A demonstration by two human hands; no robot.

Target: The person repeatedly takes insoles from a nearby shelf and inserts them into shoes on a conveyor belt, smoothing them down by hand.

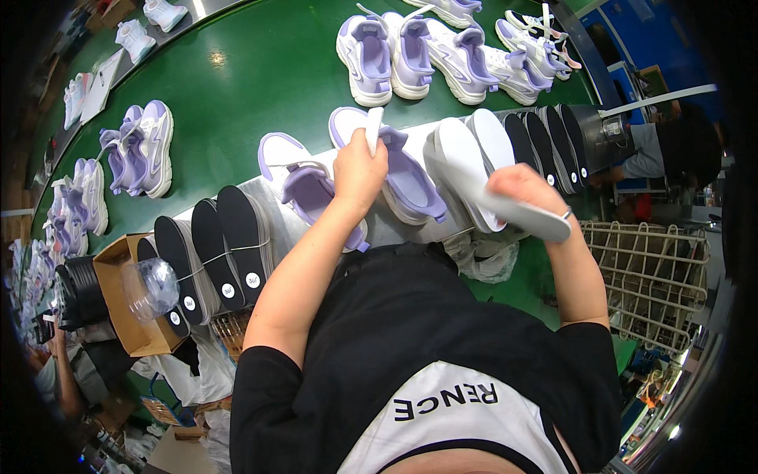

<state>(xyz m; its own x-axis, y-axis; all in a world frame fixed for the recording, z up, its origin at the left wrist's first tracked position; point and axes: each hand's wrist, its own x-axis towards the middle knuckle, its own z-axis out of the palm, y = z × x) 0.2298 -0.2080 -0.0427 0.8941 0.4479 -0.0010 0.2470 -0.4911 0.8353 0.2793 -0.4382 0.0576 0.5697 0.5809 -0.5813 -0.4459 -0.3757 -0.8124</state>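
Observation:
My left hand [362, 175] is closed around a narrow white strip [374, 130] that stands up from a white and lilac sneaker [410, 182]. Whether the strip belongs to the shoe, I cannot tell. Another sneaker [308, 186] of the same kind sits just left of it, its lilac opening toward me. My right hand [525, 189] grips a pale grey insole [525, 217], blurred by motion, above stacks of white insoles [466, 154]. The insole's far end reaches toward the right-hand sneaker without visibly entering it.
Banded stacks of black insoles [245, 237] stand at left, with more black insoles [545, 146] at right. Finished-looking sneakers [379, 59] line the green table [245, 87]. A cardboard box [130, 316] lies left; a wire basket [647, 276] hangs right. Other people work at both sides.

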